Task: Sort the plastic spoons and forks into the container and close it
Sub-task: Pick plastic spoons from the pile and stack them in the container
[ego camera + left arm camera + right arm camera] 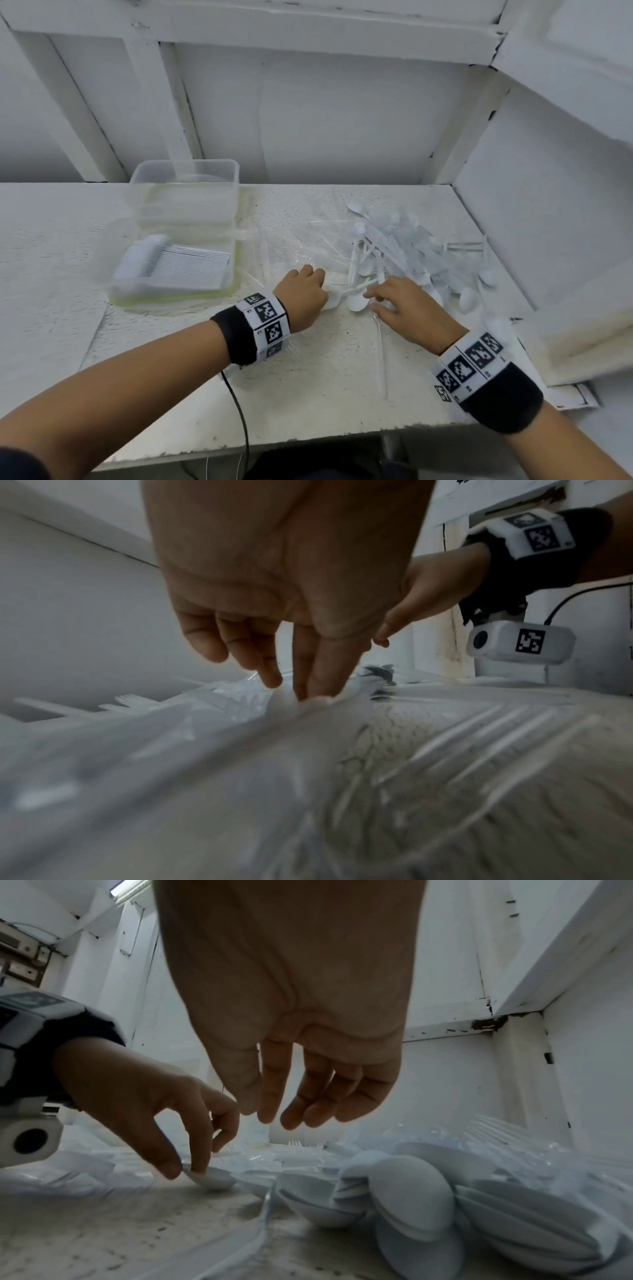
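Observation:
A clear plastic container [219, 178] stands at the left of the table, with a neat row of white cutlery [178, 263] inside. A loose pile of white spoons [404, 253] lies at the right, seen close up as the spoon pile [411, 1185]. My left hand [325, 298] pinches the bowl of a white spoon [334, 302] on the table; thumb and forefinger of the left hand [188, 1169] hold this spoon [214, 1177]. My right hand [371, 298] hovers just right of it, above another spoon [358, 303]. The right hand [274, 1118] has loose fingers and holds nothing.
Crumpled clear wrap [301, 253] lies between the container and the pile, and white forks [133, 700] lie in it. White walls close in the back and the right side. A black cable [239, 411] hangs over the table's front edge. Paper [575, 394] lies at the right corner.

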Motion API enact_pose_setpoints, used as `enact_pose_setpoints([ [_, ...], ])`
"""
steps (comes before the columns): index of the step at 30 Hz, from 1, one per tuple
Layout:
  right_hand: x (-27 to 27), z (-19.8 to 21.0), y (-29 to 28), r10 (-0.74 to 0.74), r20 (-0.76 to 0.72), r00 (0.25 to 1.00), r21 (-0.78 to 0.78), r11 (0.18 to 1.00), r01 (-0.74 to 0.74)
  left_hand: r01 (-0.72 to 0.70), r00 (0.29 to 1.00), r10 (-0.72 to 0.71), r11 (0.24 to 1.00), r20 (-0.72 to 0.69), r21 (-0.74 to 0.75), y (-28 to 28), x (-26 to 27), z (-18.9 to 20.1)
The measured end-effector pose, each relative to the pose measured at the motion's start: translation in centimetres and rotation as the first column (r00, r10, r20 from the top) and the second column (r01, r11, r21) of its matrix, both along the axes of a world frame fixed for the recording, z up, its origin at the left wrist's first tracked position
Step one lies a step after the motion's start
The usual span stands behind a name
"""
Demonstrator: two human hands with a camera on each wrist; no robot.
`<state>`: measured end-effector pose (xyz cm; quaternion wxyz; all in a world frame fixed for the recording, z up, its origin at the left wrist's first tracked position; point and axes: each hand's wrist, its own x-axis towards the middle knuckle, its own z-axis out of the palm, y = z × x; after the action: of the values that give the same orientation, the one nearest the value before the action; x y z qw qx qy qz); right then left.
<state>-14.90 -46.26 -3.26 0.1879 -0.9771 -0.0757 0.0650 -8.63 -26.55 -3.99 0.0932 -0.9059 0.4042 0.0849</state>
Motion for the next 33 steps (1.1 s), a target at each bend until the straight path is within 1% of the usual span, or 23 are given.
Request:
enact_pose_setpoints([
  [2, 0.0, -0.3, -0.2, 0.018, 0.015, 1.000, -0.022, 1.000, -0.018, 0.006, 1.000, -0.005, 0.998, 0.021, -0.060, 0.1, 0.1, 0.0],
  [4, 0.1, -0.4, 0.0, 0.055, 0.049, 0.997, -0.065, 0.997, -0.051, -0.022, 1.000, 0.019, 0.984, -0.017, -0.174, 0.5, 0.3, 0.5],
  [6, 0.0, -0.3, 0.5, 0.114, 0.104, 0.988, -0.135, 0.986, -0.099, -0.115, 0.990, 0.084, 0.947, -0.114, -0.299, 1.3, 0.6, 1.4],
  [8, 0.3, -0.5, 1.0, 0.168, 0.155, 0.974, -0.247, 0.961, -0.126, -0.246, 0.957, 0.145, 0.862, -0.250, -0.443, 2.2, 0.9, 2.4],
  [10, 0.9, -0.9, 1.6, 0.209, 0.168, 0.963, -0.385, 0.914, -0.130, -0.389, 0.908, 0.201, 0.732, -0.368, -0.560, 3.1, 1.3, 3.6],
  [11, 1.2, -1.1, 1.9, 0.212, 0.174, 0.962, -0.426, 0.897, -0.120, -0.470, 0.872, 0.235, 0.647, -0.430, -0.601, 3.5, 1.5, 4.0],
  [12, 1.6, -1.5, 2.1, 0.229, 0.183, 0.956, -0.448, 0.885, -0.126, -0.560, 0.820, 0.250, 0.535, -0.515, -0.632, 4.0, 1.8, 4.4],
  [13, 1.8, -1.7, 2.3, 0.241, 0.175, 0.955, -0.468, 0.874, -0.135, -0.650, 0.754, 0.222, 0.394, -0.619, -0.650, 4.4, 2.0, 4.7],
  [15, 2.0, -2.0, 2.4, 0.252, 0.153, 0.956, -0.482, 0.863, -0.150, -0.783, 0.620, 0.045, 0.102, -0.784, -0.613, 5.1, 2.1, 5.5],
  [16, 2.0, -2.0, 2.4, 0.259, 0.172, 0.950, -0.463, 0.873, -0.155, -0.813, 0.582, -0.048, -0.004, -0.812, -0.582, 5.4, 2.1, 5.8],
  [17, 1.9, -1.7, 2.5, 0.263, 0.195, 0.945, -0.413, 0.896, -0.165, -0.826, 0.564, -0.116, -0.080, -0.818, -0.558, 5.7, 2.1, 6.1],
  [18, 1.8, -1.5, 2.4, 0.278, 0.239, 0.930, -0.329, 0.925, -0.192, -0.831, 0.557, -0.165, -0.137, -0.814, -0.540, 5.9, 2.2, 6.4],
  [20, 1.5, -0.5, 2.4, 0.243, 0.340, 0.908, -0.051, 0.969, -0.240, -0.828, 0.557, -0.211, -0.221, -0.804, -0.515, 6.0, 2.3, 6.8],
  [21, 1.4, 0.4, 2.5, 0.183, 0.364, 0.913, 0.098, 0.968, -0.233, -0.823, 0.560, -0.206, -0.250, -0.802, -0.510, 5.9, 2.4, 6.9],
  [22, 1.3, 1.2, 2.5, 0.115, 0.367, 0.923, 0.250, 0.944, -0.217, -0.816, 0.564, -0.183, -0.272, -0.805, -0.510, 5.7, 2.4, 7.0],
  [24, 1.0, 2.9, 2.7, -0.033, 0.356, 0.934, 0.482, 0.863, -0.153, -0.806, 0.565, -0.134, -0.298, -0.814, -0.511, 5.2, 2.5, 7.1],
  [25, 0.8, 3.8, 2.9, -0.119, 0.323, 0.939, 0.576, 0.812, -0.096, -0.808, 0.562, -0.132, -0.297, -0.816, -0.509, 4.9, 2.5, 7.2],
  [27, 0.6, 4.9, 2.9, -0.272, 0.273, 0.923, 0.748, 0.664, -0.025, -0.811, 0.569, -0.139, -0.254, -0.810, -0.526, 4.1, 2.6, 7.0],
  [29, 0.5, 5.6, 2.5, -0.376, 0.226, 0.899, 0.863, 0.506, -0.005, -0.808, 0.585, -0.113, -0.165, -0.803, -0.566, 3.5, 2.5, 6.6],
  [30, 0.4, 5.8, 2.2, -0.411, 0.192, 0.891, 0.887, 0.462, 0.022, -0.803, 0.594, -0.088, -0.125, -0.800, -0.582, 3.3, 2.4, 6.4],
  [31, 0.4, 5.8, 1.8, -0.439, 0.176, 0.881, 0.881, 0.470, 0.059, -0.799, 0.600, -0.064, -0.094, -0.798, -0.594, 3.1, 2.3, 6.1],
  [32, 0.4, 5.7, 1.2, -0.452, 0.177, 0.875, 0.852, 0.515, 0.093, -0.796, 0.605, -0.046, -0.073, -0.795, -0.601, 2.9, 2.2, 5.8],
  [33, 0.4, 5.2, 0.5, -0.448, 0.182, 0.875, 0.800, 0.585, 0.133, -0.792, 0.611, -0.037, -0.056, -0.791, -0.609, 2.7, 1.9, 5.6],
])
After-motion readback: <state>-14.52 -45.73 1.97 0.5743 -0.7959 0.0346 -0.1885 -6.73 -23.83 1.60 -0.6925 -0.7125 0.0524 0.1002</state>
